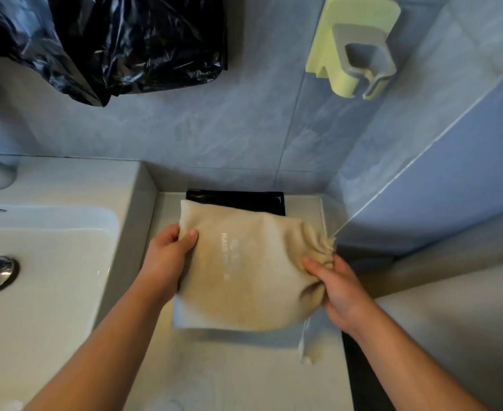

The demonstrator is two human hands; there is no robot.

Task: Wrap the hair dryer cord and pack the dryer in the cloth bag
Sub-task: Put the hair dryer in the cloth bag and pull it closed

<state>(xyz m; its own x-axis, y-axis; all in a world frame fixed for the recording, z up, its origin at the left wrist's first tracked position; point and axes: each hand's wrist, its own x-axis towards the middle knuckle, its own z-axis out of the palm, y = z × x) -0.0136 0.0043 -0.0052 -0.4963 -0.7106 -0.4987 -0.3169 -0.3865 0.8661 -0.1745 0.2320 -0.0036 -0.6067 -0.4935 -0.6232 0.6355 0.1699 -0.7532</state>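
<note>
With cloth bag [244, 271] held bulging over counter [244, 366] right of sink [51, 262], left hand [167, 259] pinching far-left corner, right hand [336, 289] clamped on gathered mouth, dryer presumably inside, unseen: risk mouth reopening if cinch slackens.

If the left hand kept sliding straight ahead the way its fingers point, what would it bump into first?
Probably the black rectangular tray behind the beige cloth bag that the left hand grips; beyond it stands the grey tiled wall. Depth is hard to judge here.
</note>
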